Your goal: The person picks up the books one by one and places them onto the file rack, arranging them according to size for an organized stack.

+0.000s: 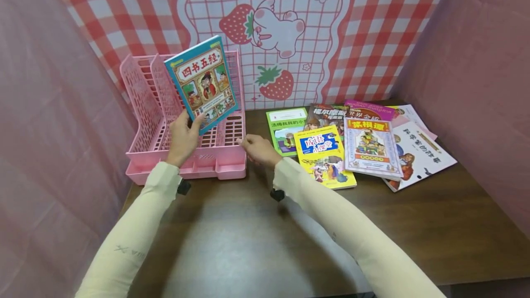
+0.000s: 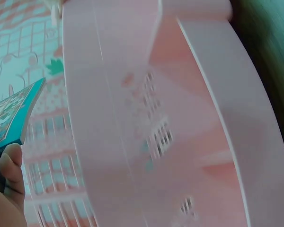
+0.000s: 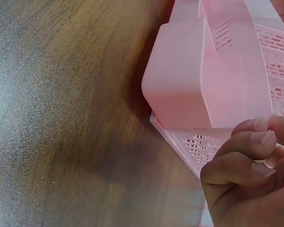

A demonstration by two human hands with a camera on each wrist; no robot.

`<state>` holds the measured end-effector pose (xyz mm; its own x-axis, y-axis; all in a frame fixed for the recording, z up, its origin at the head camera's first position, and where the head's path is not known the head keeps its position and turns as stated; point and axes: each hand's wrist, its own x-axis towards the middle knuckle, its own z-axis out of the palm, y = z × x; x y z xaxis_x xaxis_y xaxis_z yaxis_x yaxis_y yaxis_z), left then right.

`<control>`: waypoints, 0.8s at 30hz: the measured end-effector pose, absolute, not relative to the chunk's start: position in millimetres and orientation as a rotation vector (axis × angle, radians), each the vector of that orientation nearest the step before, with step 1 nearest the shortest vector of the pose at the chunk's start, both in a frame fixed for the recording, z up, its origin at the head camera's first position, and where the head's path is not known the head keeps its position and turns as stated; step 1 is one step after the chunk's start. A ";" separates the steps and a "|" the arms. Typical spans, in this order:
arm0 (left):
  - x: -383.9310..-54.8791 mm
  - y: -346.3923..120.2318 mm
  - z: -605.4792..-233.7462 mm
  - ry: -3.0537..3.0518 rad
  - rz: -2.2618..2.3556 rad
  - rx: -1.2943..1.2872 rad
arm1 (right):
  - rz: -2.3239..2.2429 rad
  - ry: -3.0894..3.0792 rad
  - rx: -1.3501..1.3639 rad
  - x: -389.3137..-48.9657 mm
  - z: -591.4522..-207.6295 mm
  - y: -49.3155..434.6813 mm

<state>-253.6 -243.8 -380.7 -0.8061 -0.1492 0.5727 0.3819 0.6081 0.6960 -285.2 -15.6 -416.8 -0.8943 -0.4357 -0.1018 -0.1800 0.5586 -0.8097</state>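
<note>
My left hand (image 1: 183, 138) holds a comic-style book (image 1: 204, 84) with a teal border by its lower left corner, thumb on the front cover. The book is tilted, in front of and above the pink book rack (image 1: 232, 168). In the left wrist view, the thumb (image 2: 12, 163) lies against the book's teal edge (image 2: 26, 113). My right hand (image 1: 260, 149) is at the rack's right front corner. Its fingers are curled, and thumb and index finger pinch the rack's edge in the right wrist view, where the hand (image 3: 255, 175) partly covers that corner.
Right of the rack, several books lie overlapping on the brown table (image 1: 248, 233), among them a yellow book (image 1: 325, 157), a green one (image 1: 285, 139) and a white-purple one (image 1: 371, 148). A strawberry-print cloth (image 1: 319, 26) hangs behind, with pink curtains (image 1: 455, 59) at both sides.
</note>
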 end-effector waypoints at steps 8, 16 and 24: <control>-246.1 -283.6 -382.3 -2.211 -1.046 -0.049 | -1.227 2.500 -0.546 -286.0 -415.8 -14.9; -233.7 -318.9 -386.4 -2.212 -1.026 0.113 | -1.251 2.472 -0.538 -287.3 -415.9 -15.3; -221.5 -343.6 -391.5 -2.175 -0.954 0.246 | -1.254 2.446 -0.521 -287.0 -415.0 -13.6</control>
